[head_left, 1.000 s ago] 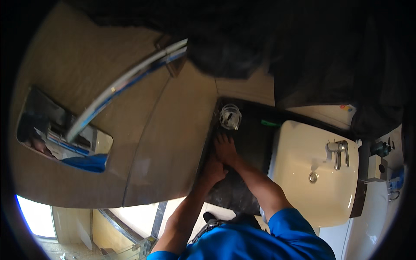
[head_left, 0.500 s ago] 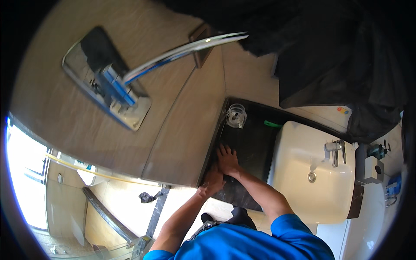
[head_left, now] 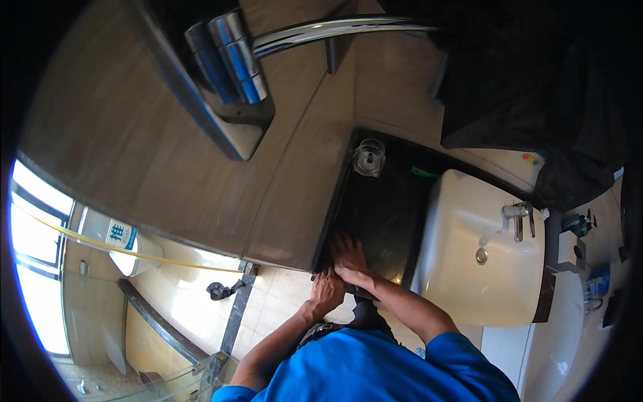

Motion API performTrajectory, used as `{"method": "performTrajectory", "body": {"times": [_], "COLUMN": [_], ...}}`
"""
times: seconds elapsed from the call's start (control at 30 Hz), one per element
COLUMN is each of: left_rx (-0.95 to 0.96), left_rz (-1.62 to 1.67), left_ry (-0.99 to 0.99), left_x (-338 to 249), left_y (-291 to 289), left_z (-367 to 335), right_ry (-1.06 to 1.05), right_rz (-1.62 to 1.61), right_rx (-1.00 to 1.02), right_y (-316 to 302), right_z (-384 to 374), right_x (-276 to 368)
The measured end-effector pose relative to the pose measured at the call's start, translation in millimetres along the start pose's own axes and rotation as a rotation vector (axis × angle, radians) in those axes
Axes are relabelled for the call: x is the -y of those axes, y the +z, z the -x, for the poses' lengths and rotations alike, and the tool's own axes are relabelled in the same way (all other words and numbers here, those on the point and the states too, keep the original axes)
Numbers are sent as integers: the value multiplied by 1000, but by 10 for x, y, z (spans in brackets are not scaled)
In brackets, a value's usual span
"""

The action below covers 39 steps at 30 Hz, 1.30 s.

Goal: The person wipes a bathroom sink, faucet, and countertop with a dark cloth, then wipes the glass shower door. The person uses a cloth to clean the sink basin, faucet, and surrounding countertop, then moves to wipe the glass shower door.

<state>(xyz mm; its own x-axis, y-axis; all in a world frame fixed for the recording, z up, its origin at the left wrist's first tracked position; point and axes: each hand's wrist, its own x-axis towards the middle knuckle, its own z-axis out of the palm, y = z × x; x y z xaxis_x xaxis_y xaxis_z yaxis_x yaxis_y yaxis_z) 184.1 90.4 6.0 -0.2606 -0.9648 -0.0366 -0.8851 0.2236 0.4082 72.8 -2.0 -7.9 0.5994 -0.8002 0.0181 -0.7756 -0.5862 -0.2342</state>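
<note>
Head view: the black counter (head_left: 387, 204), mid-frame, looks hard, heavy, maybe slippery; its edge seems best to hold. Right hand (head_left: 349, 257) lies on it, fingers spread; left hand's (head_left: 327, 289) grip, can't tell.

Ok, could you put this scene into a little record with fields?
Right hand: fingers spread on the black counter
Left hand: at the counter's near edge, beside the right; grip unclear
Clear round container: counter's far left corner
Green item: between container and basin
Basin: cream, right of counter
Faucet: chrome, over basin
</note>
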Motion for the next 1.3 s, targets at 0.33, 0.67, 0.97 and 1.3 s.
{"method": "performTrajectory", "body": {"times": [0.33, 0.67, 0.97, 1.3], "left_rx": [44, 332, 162, 122], "left_rz": [-134, -91, -15, -26], "left_ry": [19, -207, -92, -68], "left_x": [109, 121, 19, -19], "left_y": [-88, -268, -208, -25], "left_z": [-1082, -1592, -571, 203], "right_ry": [75, 191, 103, 11], "right_rz": [137, -15, 0, -2], "right_rx": [-13, 162, 158, 28], "right_y": [-58, -303, -270, -95], "right_z": [-811, -1209, -470, 118], "right_x": [-675, -886, -296, 220]}}
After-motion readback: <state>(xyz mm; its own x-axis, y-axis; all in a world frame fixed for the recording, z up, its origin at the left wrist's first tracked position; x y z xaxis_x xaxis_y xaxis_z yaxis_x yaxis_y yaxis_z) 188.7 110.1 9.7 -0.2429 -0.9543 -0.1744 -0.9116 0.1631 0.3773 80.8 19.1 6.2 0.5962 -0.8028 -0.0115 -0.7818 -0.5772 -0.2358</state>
